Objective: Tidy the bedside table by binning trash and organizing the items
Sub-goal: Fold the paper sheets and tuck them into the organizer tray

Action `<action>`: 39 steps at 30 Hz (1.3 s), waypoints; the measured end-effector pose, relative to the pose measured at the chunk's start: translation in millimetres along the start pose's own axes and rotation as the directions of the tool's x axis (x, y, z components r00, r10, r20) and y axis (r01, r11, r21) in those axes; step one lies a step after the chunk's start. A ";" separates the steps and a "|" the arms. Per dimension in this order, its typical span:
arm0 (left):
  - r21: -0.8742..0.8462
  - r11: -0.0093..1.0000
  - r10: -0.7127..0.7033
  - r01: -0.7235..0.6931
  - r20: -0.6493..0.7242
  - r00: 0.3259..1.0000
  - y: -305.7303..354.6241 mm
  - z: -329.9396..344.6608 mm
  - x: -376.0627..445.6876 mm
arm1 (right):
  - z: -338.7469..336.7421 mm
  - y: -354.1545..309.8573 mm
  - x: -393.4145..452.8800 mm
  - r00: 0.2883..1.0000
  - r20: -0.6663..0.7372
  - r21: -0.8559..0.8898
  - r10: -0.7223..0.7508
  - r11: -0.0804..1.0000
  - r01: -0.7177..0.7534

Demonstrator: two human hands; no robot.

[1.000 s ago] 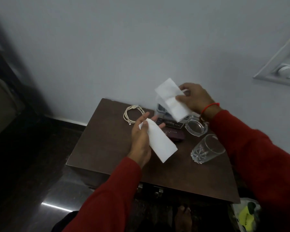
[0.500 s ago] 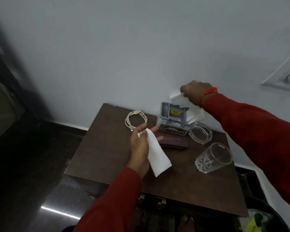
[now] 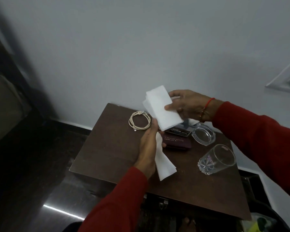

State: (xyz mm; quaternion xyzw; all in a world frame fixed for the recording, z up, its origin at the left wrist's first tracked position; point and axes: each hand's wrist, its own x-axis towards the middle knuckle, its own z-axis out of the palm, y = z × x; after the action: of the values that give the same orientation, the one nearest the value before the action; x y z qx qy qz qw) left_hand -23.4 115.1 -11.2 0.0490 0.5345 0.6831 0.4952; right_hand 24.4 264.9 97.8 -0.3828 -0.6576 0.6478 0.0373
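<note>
White tissue (image 3: 161, 106) pinched in right hand (image 3: 189, 104) above worktop (image 3: 107, 148) — second tissue (image 3: 164, 163) gripped in left hand (image 3: 147, 148). Behind: cable (image 3: 139, 121), case (image 3: 176, 141), ashtray (image 3: 203, 133), glass (image 3: 216, 159) tipped on side.

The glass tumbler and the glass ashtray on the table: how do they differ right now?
The glass tumbler lies tipped on its side near the right edge of the table; the glass ashtray sits flat on its base, further back. The tumbler is tall, with a cut-pattern base and a small sticker; the ashtray is low, wide and plain. Both are clear glass, look empty, and neither hand touches them.
</note>
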 end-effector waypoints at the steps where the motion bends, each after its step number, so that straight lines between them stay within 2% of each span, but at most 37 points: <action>1: -0.029 1.000 0.010 -0.010 0.004 1.000 0.2 0.0 0.4 | 6.9 3.0 -2.3 1.000 0.031 0.015 -0.005 1.000 0.005; 6: -0.077 0.989 0.124 -0.123 0.008 0.992 2.7 -6.9 -4.0 | 16.8 13.6 -10.0 0.993 0.118 -0.134 0.017 0.991 -0.001; 9: 0.021 0.968 0.249 -0.249 0.001 0.968 -0.1 -8.9 -1.0 | 3.2 0.2 -13.3 0.994 0.089 -0.283 -0.062 0.955 0.085; 11: 0.199 0.916 0.343 -0.349 0.066 0.937 -3.0 -10.4 1.1 | -8.0 -17.0 -15.5 0.981 0.115 -0.510 -0.156 0.838 0.193; 12: 0.294 0.874 0.369 -0.388 0.118 0.922 -4.2 -11.1 1.1 | -11.8 -25.5 -16.8 0.975 0.167 -0.599 -0.147 0.771 0.219; 14: 0.444 0.773 0.391 -0.453 0.229 0.892 -8.3 -12.3 2.3 | -13.6 -36.8 -19.1 0.965 0.261 -0.736 0.008 0.649 0.193; 16: 0.516 0.708 0.377 -0.482 0.300 0.876 -10.2 -13.1 1.7 | -9.5 -36.3 -20.3 0.941 0.280 -0.844 0.189 0.516 0.148; 18: 0.547 0.678 0.353 -0.491 0.344 0.870 -10.5 -12.7 0.7 | -2.8 -28.1 -21.7 0.932 0.285 -0.902 0.224 0.391 0.182; 21: 0.578 0.669 0.304 -0.467 0.361 0.882 -12.3 -11.7 2.3 | -7.1 -25.5 -23.4 0.968 0.248 -0.952 0.048 0.195 0.234; 23: 0.562 0.704 0.325 -0.435 0.291 0.900 -14.8 -11.7 4.4 | -26.8 -28.2 -21.3 0.972 0.178 -0.971 -0.150 0.131 0.198; 24: 0.533 0.737 0.339 -0.415 0.240 0.910 -16.2 -12.8 6.2 | -39.6 -28.3 -19.0 0.955 0.103 -0.977 -0.279 0.152 0.149; 26: 0.486 0.788 0.347 -0.379 0.159 0.924 -19.0 -15.4 9.9 | -62.1 -24.7 -15.0 0.853 -0.089 -0.952 -0.514 0.296 0.079; 28: 0.476 0.803 0.337 -0.358 0.133 0.932 -20.6 -16.4 12.8 | -77.3 -18.8 -11.7 0.753 -0.230 -0.918 -0.616 0.394 0.042; 29: 0.478 0.803 0.335 -0.356 0.132 0.933 -21.5 -16.2 14.1 | -82.7 -14.6 -9.0 0.737 -0.259 -0.916 -0.624 0.401 0.018; 36: 0.497 0.793 0.316 -0.354 0.161 0.935 -25.0 -14.2 12.7 | -103.5 16.5 14.3 0.757 -0.254 -0.931 -0.602 0.363 -0.024; 39: 0.500 0.791 0.311 -0.352 0.168 0.936 -26.0 -15.5 15.2 | -104.2 19.8 21.3 0.787 -0.221 -0.940 -0.576 0.342 -0.014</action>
State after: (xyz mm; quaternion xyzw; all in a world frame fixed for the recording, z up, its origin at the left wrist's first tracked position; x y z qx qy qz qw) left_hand -24.1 114.0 -45.0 0.3007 0.6633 0.5858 0.3556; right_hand 75.2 359.9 87.2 -0.3723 -0.9202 0.0325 0.1163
